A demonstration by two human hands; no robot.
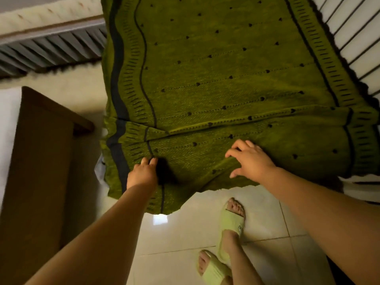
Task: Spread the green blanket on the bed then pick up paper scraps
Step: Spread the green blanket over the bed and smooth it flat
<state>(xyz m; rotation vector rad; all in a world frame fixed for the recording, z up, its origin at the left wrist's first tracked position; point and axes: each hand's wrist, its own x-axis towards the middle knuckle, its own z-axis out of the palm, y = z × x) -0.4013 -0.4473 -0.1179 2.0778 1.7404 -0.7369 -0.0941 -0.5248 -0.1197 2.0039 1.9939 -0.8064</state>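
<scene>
The green blanket [216,79], patterned with small dark hearts and dark border stripes, lies spread over the bed and hangs over its near edge. A white sheet with dark stripes [353,27] shows at the bed's right side. My left hand [141,173] pinches a fold of the blanket near its left border stripe. My right hand [249,159] rests on the blanket with fingers curled into a ridge of the cloth. No paper scraps are visible.
A dark wooden cabinet [41,161] stands at the left, close to the bed. A striped grey mattress edge [51,48] shows at upper left. My feet in light green slippers [230,221] stand on the glossy cream tile floor [267,223].
</scene>
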